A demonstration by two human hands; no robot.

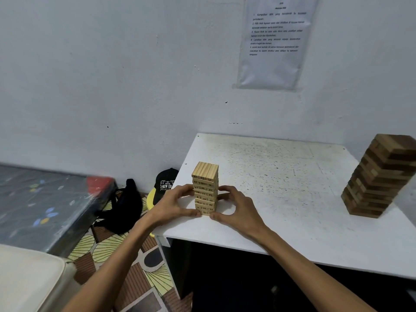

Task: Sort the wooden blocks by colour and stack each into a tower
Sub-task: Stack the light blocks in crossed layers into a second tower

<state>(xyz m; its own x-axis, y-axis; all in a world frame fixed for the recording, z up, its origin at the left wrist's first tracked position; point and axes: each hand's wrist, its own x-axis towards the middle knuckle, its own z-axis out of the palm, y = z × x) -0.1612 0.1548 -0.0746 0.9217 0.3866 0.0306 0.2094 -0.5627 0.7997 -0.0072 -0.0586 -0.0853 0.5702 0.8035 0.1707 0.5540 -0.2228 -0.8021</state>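
A small tower of light numbered wooden blocks (206,180) stands near the left front corner of the white table (281,176). My left hand (174,204) curls round its left side, thumb at the base and fingers higher up. On the other side, my right hand (234,207) grips it the same way. A taller tower of dark brown blocks (376,179) stands at the table's right edge, leaning slightly, apart from both hands.
A printed sheet (276,41) hangs on the wall behind the table. Left of the table, on a yellow stool, sits a black cap (165,184), with a black bag (126,208) on the patterned floor and a mattress (42,203) beyond.
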